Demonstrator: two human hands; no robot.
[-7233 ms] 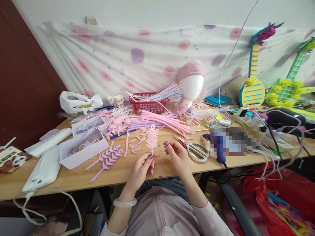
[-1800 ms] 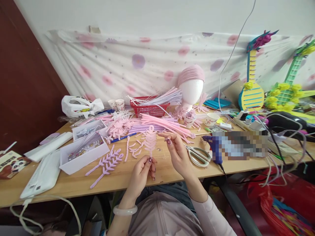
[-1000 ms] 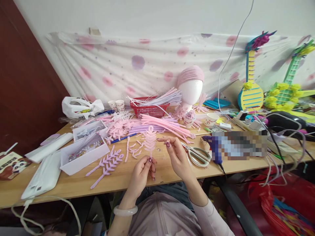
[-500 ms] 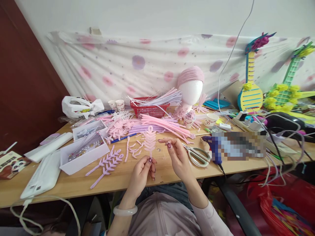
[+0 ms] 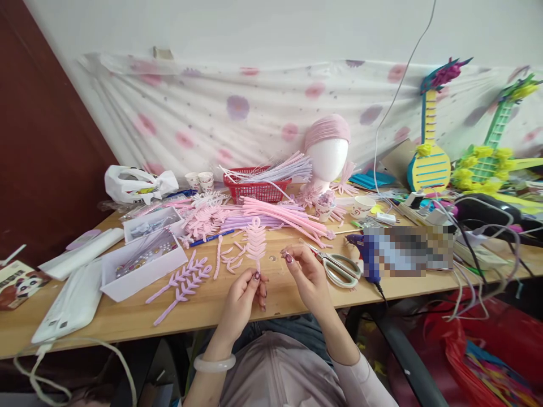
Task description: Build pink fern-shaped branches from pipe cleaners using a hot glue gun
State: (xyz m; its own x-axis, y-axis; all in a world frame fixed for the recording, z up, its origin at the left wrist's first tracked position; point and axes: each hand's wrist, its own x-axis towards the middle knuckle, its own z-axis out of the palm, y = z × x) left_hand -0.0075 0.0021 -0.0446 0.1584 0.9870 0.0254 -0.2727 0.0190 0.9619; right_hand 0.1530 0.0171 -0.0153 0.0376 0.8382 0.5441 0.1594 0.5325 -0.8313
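My left hand (image 5: 242, 297) pinches the stem of a pink feather-shaped pipe-cleaner piece (image 5: 255, 240) and holds it upright above the wooden table (image 5: 203, 302). My right hand (image 5: 306, 272) is just to the right of it, fingers curled with thumb and forefinger pinched together; what they hold is too small to make out. Two lilac leaf-shaped pieces (image 5: 183, 281) lie flat to the left. Scissors (image 5: 339, 265) rest close to my right hand.
A pile of pink and lilac pipe cleaners (image 5: 271, 215), a red basket (image 5: 257, 189), a white foam head (image 5: 327, 152), white trays of beads (image 5: 142, 263), a blue glue gun (image 5: 368, 257) and tangled cables (image 5: 479, 237) crowd the table. Toy guitars (image 5: 428, 158) lean at back right.
My right hand has come down and nearer from beside the feather piece's upper part to near its stem. My left hand has kept its hold, barely moving.
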